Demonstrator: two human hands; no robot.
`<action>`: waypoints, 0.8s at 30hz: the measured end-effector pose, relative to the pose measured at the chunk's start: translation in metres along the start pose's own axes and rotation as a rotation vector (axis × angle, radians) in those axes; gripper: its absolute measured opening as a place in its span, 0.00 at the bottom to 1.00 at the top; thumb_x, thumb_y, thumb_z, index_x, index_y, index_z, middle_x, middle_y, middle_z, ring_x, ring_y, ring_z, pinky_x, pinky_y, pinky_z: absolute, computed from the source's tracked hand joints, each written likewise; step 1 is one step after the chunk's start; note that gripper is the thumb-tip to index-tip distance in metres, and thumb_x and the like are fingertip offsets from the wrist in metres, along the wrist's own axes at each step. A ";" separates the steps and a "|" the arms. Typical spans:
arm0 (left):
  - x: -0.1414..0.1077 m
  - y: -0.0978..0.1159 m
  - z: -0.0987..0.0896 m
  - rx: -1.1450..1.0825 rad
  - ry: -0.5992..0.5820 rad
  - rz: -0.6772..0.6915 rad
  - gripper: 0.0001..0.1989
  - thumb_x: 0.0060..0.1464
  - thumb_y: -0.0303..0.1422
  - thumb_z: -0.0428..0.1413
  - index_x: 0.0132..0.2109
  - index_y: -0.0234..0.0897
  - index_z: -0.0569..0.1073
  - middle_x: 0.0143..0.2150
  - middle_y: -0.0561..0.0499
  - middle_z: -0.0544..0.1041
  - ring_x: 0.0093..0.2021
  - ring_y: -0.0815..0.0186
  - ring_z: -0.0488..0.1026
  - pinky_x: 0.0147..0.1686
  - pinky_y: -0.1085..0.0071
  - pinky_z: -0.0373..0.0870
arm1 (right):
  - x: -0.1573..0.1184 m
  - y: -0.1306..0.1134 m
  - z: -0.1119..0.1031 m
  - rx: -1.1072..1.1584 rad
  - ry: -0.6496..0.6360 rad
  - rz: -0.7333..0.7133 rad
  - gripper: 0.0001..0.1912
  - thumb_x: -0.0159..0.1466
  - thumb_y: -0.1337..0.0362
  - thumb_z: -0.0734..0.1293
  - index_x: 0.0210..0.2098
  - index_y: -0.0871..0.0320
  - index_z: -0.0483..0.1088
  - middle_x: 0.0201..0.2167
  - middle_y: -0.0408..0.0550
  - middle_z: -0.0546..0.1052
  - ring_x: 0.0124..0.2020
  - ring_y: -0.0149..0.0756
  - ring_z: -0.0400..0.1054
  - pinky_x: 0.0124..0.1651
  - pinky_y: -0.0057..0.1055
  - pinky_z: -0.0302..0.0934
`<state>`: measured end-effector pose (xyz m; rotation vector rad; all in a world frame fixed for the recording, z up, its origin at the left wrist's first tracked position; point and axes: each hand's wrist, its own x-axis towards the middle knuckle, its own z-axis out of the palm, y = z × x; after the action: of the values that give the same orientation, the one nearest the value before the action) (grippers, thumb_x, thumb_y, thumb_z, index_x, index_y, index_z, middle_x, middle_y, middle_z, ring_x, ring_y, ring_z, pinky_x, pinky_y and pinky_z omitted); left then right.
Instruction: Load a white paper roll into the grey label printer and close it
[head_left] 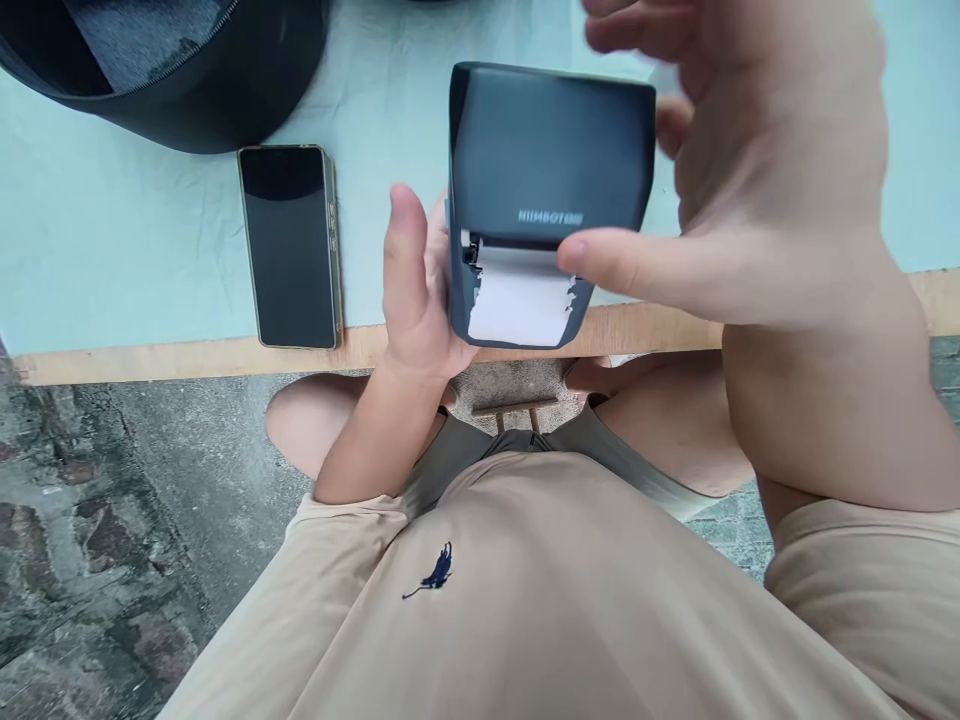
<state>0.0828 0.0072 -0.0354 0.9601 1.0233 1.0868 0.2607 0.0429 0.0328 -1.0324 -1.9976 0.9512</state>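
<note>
A dark grey label printer [547, 150] with "NIIMBOT" on its casing is held up over the table's near edge. White label paper [523, 300] with ragged side edges sticks out of its front slot. My left hand [424, 285] supports the printer from its left side and underneath, thumb out to the side. Beside the printer on the right is my right hand [742, 180], blurred, its fingers spread apart. Its thumb tip overlaps the top right of the paper; whether it touches I cannot tell.
A black smartphone [291, 245] lies on the table left of the printer. Behind it stands a black zippered round case [247, 80] with grey fuzzy lining. The table [112, 230] has a pale green covering and a bare wooden front edge. My knees are below it.
</note>
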 end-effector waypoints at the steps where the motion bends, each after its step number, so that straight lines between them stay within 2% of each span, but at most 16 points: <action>1: -0.002 0.000 0.000 -0.033 0.003 0.019 0.34 0.49 0.63 0.38 0.52 0.50 0.69 0.42 0.47 0.76 0.60 0.50 0.66 0.51 0.53 0.70 | 0.002 0.001 -0.003 0.058 0.045 0.037 0.23 0.56 0.47 0.63 0.51 0.43 0.64 0.52 0.33 0.68 0.61 0.41 0.59 0.55 0.35 0.65; 2: -0.004 -0.001 -0.001 -0.072 0.003 0.066 0.34 0.48 0.64 0.38 0.51 0.50 0.69 0.43 0.46 0.76 0.60 0.51 0.67 0.50 0.53 0.71 | 0.005 0.003 -0.006 0.142 0.079 0.079 0.21 0.58 0.45 0.60 0.48 0.43 0.66 0.50 0.34 0.69 0.60 0.42 0.61 0.50 0.33 0.68; 5: -0.005 -0.009 -0.005 -0.144 -0.086 0.105 0.27 0.49 0.56 0.50 0.52 0.50 0.67 0.48 0.48 0.74 0.62 0.52 0.65 0.54 0.54 0.69 | 0.014 0.012 -0.016 0.413 0.068 0.234 0.25 0.62 0.41 0.52 0.46 0.45 0.69 0.46 0.37 0.72 0.58 0.44 0.64 0.39 0.29 0.70; 7: -0.004 -0.014 -0.006 -0.180 -0.103 0.102 0.25 0.48 0.52 0.53 0.52 0.51 0.67 0.49 0.49 0.74 0.62 0.53 0.65 0.55 0.56 0.68 | 0.017 0.014 -0.021 0.494 0.043 0.288 0.26 0.62 0.41 0.51 0.46 0.46 0.68 0.45 0.38 0.72 0.56 0.43 0.66 0.37 0.28 0.71; 10: -0.003 -0.017 -0.006 -0.207 -0.065 0.053 0.25 0.50 0.54 0.49 0.52 0.50 0.67 0.52 0.49 0.74 0.62 0.55 0.65 0.56 0.60 0.68 | 0.016 0.008 -0.023 0.481 0.037 0.300 0.25 0.62 0.41 0.52 0.46 0.47 0.68 0.43 0.40 0.72 0.54 0.43 0.67 0.38 0.30 0.72; 12: -0.003 -0.017 -0.005 -0.192 -0.030 0.015 0.27 0.51 0.57 0.45 0.52 0.49 0.67 0.55 0.49 0.72 0.63 0.57 0.64 0.57 0.62 0.68 | 0.013 -0.001 -0.020 0.352 0.040 0.273 0.22 0.62 0.44 0.54 0.44 0.48 0.69 0.40 0.41 0.72 0.52 0.41 0.69 0.40 0.31 0.71; 13: -0.003 -0.016 -0.004 -0.179 -0.020 -0.001 0.29 0.51 0.59 0.43 0.52 0.48 0.67 0.56 0.49 0.72 0.64 0.57 0.63 0.57 0.63 0.68 | 0.012 -0.006 -0.016 0.210 0.039 0.232 0.19 0.62 0.46 0.56 0.42 0.49 0.69 0.39 0.41 0.72 0.49 0.40 0.70 0.42 0.33 0.71; 16: -0.003 -0.011 0.000 -0.180 -0.030 -0.045 0.33 0.50 0.61 0.40 0.53 0.47 0.67 0.57 0.48 0.72 0.65 0.58 0.60 0.57 0.63 0.67 | 0.011 -0.022 -0.005 -0.390 -0.031 0.102 0.11 0.60 0.55 0.60 0.37 0.52 0.70 0.31 0.42 0.70 0.37 0.35 0.70 0.48 0.40 0.68; 18: -0.004 -0.006 0.003 -0.212 -0.038 -0.059 0.31 0.52 0.59 0.42 0.53 0.46 0.66 0.55 0.49 0.72 0.66 0.57 0.59 0.59 0.63 0.66 | 0.012 -0.030 0.003 -0.709 -0.159 0.146 0.09 0.59 0.58 0.60 0.38 0.51 0.68 0.29 0.43 0.68 0.36 0.37 0.69 0.45 0.44 0.66; 21: -0.004 -0.002 0.005 -0.263 -0.041 -0.043 0.24 0.55 0.53 0.47 0.53 0.47 0.66 0.52 0.50 0.74 0.65 0.58 0.61 0.61 0.63 0.64 | 0.014 -0.038 0.009 -0.908 -0.337 0.325 0.12 0.59 0.57 0.60 0.43 0.48 0.65 0.31 0.46 0.67 0.40 0.47 0.68 0.39 0.46 0.63; 24: -0.004 0.001 0.006 -0.295 -0.049 0.000 0.18 0.55 0.48 0.51 0.49 0.46 0.67 0.48 0.52 0.75 0.63 0.58 0.65 0.62 0.64 0.62 | 0.016 -0.041 0.011 -0.923 -0.362 0.405 0.14 0.58 0.58 0.61 0.44 0.48 0.64 0.29 0.49 0.63 0.40 0.51 0.67 0.38 0.50 0.60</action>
<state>0.0875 0.0023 -0.0328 0.7438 0.7957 1.1707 0.2299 0.0368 0.0652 -1.9172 -2.6701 0.3706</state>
